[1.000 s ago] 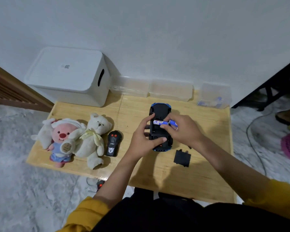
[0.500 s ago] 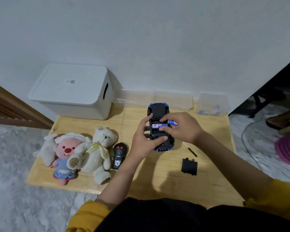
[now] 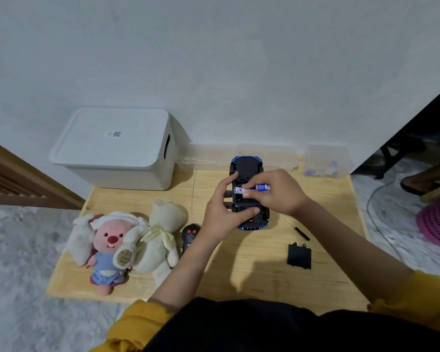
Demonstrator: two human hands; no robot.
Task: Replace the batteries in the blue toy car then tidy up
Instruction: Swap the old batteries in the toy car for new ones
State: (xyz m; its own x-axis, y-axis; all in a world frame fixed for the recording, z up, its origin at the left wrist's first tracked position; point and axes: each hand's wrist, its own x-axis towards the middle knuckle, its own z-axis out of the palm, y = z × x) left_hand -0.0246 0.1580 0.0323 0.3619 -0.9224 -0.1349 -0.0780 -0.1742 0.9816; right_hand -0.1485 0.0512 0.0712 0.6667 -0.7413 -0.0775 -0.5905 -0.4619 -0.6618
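Observation:
The blue toy car (image 3: 248,166) lies upside down on the wooden table (image 3: 252,275), its black underside up. My left hand (image 3: 220,212) grips the car's left side, thumb across its near end. My right hand (image 3: 277,191) pinches a blue and white battery (image 3: 252,189) lying crosswise over the open battery bay. The black battery cover (image 3: 299,255) lies loose on the table at the right. A small screwdriver (image 3: 298,229) lies just beyond it.
A black remote (image 3: 189,237) and two plush toys (image 3: 127,245) lie at the left. A white lidded box (image 3: 117,148) stands at the back left. Clear plastic boxes (image 3: 327,161) line the back wall, one holding batteries. The floor lies around the table.
The camera tilted up, so everything sits lower in view. The hands stay on the car and the battery stays over the bay.

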